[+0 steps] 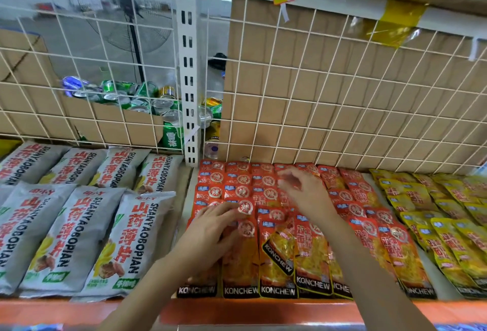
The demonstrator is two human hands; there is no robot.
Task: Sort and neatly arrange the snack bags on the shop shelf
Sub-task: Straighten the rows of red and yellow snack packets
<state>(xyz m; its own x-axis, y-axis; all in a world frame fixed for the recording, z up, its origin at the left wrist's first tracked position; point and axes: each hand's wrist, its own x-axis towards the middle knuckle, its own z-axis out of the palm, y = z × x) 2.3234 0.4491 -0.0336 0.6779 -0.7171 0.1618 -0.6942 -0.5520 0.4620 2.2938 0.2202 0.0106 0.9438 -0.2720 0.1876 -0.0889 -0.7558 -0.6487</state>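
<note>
Right of the white upright post (188, 80), red snack bags (395, 246) lie in overlapping rows; the left hand (210, 227) presses flat on the column nearest the post, likely steadying it, while the right hand (303, 193), loosely spread and empty, hovers farther right above one skewed bag (280, 247).

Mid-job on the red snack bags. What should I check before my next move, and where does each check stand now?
1. Left hand resting flat on the red bags: ok.
2. Right hand holding nothing: cannot tell, it is blurred.
3. Red rows straight: not ok, a tilted bag lies askew in the front row.
4. Yellow bags apart from the red: ok.
5. Grey bags in their own bay, left of the upright: ok.
</note>
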